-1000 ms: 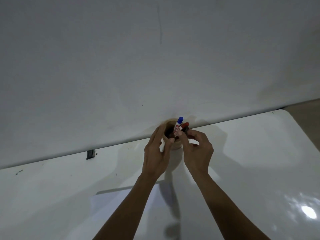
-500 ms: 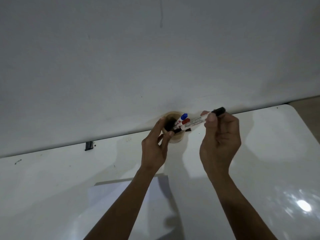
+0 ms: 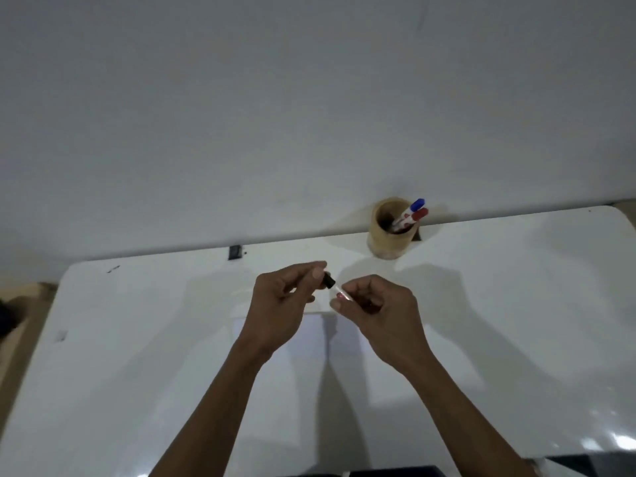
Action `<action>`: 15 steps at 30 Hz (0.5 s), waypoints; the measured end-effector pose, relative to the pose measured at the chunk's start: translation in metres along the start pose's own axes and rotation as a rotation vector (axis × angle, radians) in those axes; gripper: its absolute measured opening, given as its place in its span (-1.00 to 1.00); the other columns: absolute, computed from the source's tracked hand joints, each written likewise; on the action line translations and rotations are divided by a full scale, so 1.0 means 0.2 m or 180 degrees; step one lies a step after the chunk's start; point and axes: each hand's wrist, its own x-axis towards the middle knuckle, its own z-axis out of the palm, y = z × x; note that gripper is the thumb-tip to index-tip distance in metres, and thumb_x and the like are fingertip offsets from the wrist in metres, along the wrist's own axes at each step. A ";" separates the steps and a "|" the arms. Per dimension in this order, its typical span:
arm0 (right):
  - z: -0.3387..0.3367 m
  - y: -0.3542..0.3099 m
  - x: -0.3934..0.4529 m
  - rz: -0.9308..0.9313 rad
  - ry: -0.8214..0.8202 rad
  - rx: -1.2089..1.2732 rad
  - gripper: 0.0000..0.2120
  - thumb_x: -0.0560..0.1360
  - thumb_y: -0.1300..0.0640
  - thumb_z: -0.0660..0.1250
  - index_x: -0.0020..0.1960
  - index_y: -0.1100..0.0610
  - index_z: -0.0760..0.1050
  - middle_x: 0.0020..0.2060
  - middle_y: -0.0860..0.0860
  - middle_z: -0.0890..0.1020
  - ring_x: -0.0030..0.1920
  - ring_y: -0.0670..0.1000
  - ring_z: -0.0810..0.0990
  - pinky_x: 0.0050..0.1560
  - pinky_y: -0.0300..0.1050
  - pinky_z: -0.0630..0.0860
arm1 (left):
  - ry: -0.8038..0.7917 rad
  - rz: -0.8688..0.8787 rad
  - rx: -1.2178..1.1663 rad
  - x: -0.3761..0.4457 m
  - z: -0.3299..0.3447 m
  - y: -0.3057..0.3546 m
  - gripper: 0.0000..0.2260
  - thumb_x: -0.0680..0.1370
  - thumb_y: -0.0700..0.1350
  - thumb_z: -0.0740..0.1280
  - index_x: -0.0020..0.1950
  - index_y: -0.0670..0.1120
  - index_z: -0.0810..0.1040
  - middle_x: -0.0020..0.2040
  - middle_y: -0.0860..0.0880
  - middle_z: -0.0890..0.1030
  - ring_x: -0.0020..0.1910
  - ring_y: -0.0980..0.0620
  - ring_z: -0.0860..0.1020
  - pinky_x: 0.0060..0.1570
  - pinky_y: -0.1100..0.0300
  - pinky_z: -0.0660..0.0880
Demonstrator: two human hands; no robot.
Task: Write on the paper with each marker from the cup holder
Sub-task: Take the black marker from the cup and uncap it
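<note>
Head view: right hand (image 3: 382, 315) grip clenched on black marker (image 3: 339, 293) barrel, left hand (image 3: 280, 304) pinching its cap, above paper (image 3: 311, 339) on worktop (image 3: 516, 304); blue and red markers stand in cup holder (image 3: 389, 241)

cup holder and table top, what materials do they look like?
Cup holder: probably wood or bamboo, matte; tan, dull surface with no shine, though grain is too blurred to confirm. Table: white glossy top, likely laminate or plastic; bright light glints show near its right front edge, and the shadows of the hands fall sharp on it.
</note>
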 end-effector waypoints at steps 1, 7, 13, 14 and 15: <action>0.05 -0.01 -0.04 -0.0052 -0.0069 -0.0085 -0.87 0.41 0.17 0.60 -0.10 0.07 0.68 -0.25 -0.05 0.75 -0.21 0.04 0.72 -0.05 0.11 0.66 | 0.0044 -0.0021 -0.0006 -0.05 -0.06 -0.02 -0.83 0.58 -0.14 0.36 0.13 -0.09 0.69 -0.07 -0.02 0.75 0.00 0.01 0.70 -0.04 0.07 0.66; 0.33 -0.05 -0.25 -0.0168 -0.0779 -0.0596 -0.83 0.42 0.12 0.58 -0.03 -0.08 0.69 -0.20 -0.15 0.73 -0.30 -0.08 0.65 -0.31 -0.27 0.54 | 0.0476 -0.0181 -0.0387 -0.33 -0.40 -0.15 -0.92 0.57 -0.21 0.38 -0.02 -0.14 0.69 -0.16 -0.08 0.74 -0.13 0.00 0.69 -0.08 0.05 0.64; 0.51 -0.05 -0.40 0.0165 -0.0531 0.0361 -0.79 0.35 0.37 0.60 -0.06 0.26 0.65 -0.29 0.06 0.76 -0.30 0.01 0.73 -0.29 -0.15 0.61 | 0.0628 -0.0320 -0.0686 -0.55 -0.69 -0.32 -0.90 0.54 -0.22 0.42 0.01 -0.11 0.70 -0.21 -0.02 0.72 -0.20 0.05 0.63 -0.09 0.15 0.61; 0.54 -0.06 -0.42 0.0214 -0.0455 0.0609 -0.77 0.34 0.38 0.58 -0.05 0.28 0.63 -0.30 0.08 0.76 -0.30 0.03 0.74 -0.28 -0.16 0.62 | 0.0588 -0.0316 -0.0679 -0.58 -0.71 -0.34 -0.92 0.52 -0.22 0.44 -0.02 -0.11 0.71 -0.21 -0.01 0.72 -0.22 0.07 0.61 -0.09 0.16 0.60; 0.56 -0.07 -0.44 0.0294 -0.0358 0.0871 -0.77 0.34 0.37 0.57 -0.04 0.28 0.61 -0.29 0.11 0.76 -0.29 0.06 0.74 -0.27 -0.16 0.63 | 0.0550 -0.0311 -0.0670 -0.60 -0.73 -0.35 -0.93 0.50 -0.22 0.45 -0.04 -0.12 0.72 -0.23 -0.01 0.71 -0.24 0.07 0.59 -0.10 0.18 0.59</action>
